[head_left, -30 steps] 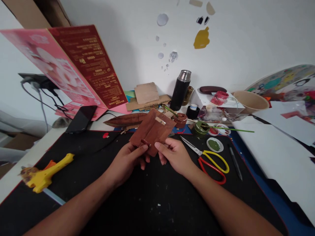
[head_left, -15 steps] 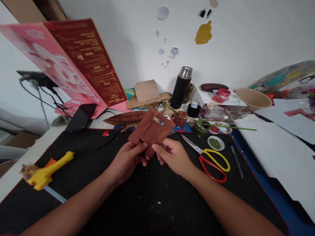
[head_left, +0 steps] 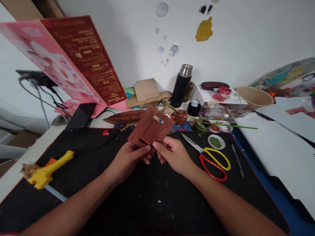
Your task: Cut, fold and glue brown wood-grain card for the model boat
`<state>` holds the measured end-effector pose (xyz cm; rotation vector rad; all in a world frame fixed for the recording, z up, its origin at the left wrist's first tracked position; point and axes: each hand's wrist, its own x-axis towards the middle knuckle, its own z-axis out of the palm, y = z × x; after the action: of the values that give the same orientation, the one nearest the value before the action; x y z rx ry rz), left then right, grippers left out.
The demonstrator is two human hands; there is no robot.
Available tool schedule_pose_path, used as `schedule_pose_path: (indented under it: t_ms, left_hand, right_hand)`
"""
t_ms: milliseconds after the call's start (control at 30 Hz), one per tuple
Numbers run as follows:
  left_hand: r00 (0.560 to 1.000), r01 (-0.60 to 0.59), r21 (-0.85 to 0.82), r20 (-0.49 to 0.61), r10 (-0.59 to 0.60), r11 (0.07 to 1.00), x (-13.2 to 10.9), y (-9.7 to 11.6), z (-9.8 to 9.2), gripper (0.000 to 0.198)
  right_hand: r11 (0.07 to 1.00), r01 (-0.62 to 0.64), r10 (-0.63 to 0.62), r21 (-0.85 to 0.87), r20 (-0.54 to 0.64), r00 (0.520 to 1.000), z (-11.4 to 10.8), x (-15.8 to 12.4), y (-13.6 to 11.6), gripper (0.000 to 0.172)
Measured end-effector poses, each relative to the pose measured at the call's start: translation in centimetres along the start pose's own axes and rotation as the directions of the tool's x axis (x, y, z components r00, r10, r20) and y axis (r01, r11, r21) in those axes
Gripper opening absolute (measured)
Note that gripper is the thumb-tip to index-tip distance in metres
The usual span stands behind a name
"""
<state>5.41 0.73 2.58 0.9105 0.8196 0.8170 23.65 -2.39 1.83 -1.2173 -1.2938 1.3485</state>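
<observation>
A brown painted cardboard piece [head_left: 152,128] is held up above the black mat [head_left: 137,196], tilted away from me. My left hand [head_left: 129,158] pinches its lower left edge, thumb on top near a small dark stub. My right hand [head_left: 173,154] grips the lower right edge, fingers curled behind it. Both hands are closed on the piece.
Red and yellow scissors [head_left: 212,158] lie right of my right hand, with a black pen [head_left: 236,159] beyond them. A yellow glue gun [head_left: 46,170] rests at the left. Paint pots, a green paint lid [head_left: 215,142], a black flask [head_left: 181,86], a phone [head_left: 81,116] and a pink box crowd the back.
The brown piece and both hands have shifted slightly; the piece is tilted a little differently. The grip is unchanged.
</observation>
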Motion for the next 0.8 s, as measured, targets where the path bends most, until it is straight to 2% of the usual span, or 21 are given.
schedule_pose_path:
  t_ms: [333,800]
  left_hand:
    - [1.0,-0.005,0.006,-0.031,0.005,1.0,0.2,-0.17,-0.1,0.035]
    - [0.999,0.03,-0.01,-0.014,-0.03,1.0,0.08,0.3,-0.25,0.031]
  right_hand:
    - [1.0,0.028,-0.028,-0.009,0.036,0.999,0.16,-0.06,-0.04,0.035]
    - [1.0,0.016,-0.015,-0.024,0.029,0.999,0.0,-0.18,-0.13,0.041]
